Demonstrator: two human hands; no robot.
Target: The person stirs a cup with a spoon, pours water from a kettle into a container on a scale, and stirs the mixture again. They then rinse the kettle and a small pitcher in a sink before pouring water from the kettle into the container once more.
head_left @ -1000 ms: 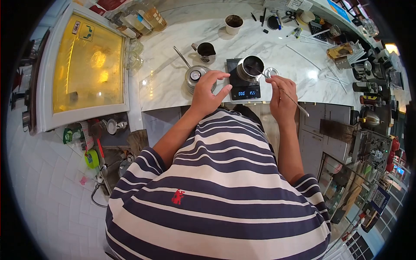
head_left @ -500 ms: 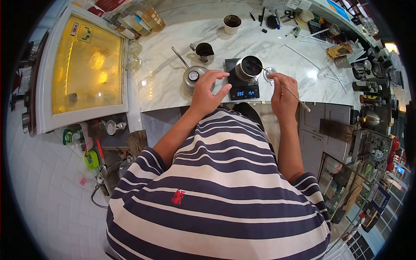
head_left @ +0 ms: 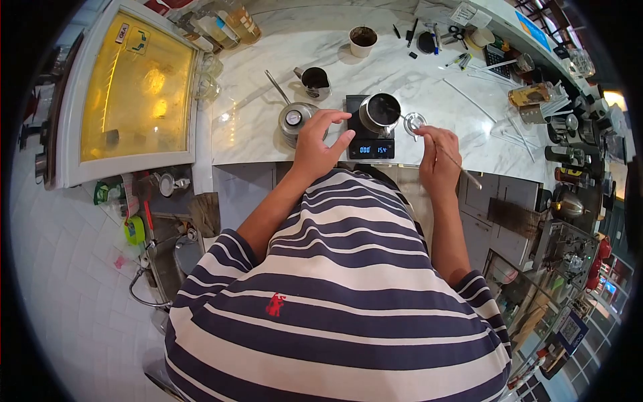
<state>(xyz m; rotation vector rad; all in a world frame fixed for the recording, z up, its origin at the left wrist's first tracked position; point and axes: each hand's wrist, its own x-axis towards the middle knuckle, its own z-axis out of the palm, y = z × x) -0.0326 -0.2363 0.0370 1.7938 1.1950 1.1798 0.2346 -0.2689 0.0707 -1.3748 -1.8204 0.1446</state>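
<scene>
A steel cup (head_left: 380, 111) of dark contents stands on a black digital scale (head_left: 359, 137) whose lit display reads 000 and 15.4. My right hand (head_left: 440, 157), to the right of the scale, is closed on a thin long-handled spoon (head_left: 452, 159). The spoon's far end is hard to make out, near the cup's right side and a small round clear dish (head_left: 414, 123). My left hand (head_left: 320, 142) is held open left of the scale, thumb and fingers apart. It partly covers a steel kettle (head_left: 289, 124) with a dial thermometer in its lid.
Behind the kettle are a metal pitcher (head_left: 315, 82) and a paper cup (head_left: 362, 41) with dark residue. Pens, scissors and white straws (head_left: 469, 99) lie at the right. Bottles (head_left: 231, 27) stand at the back left, beside a yellow-lit glass door (head_left: 137, 87).
My right hand has drawn the spoon back from inside the steel cup, toward the right and slightly nearer me. The left hand has kept its open pose beside the scale.
</scene>
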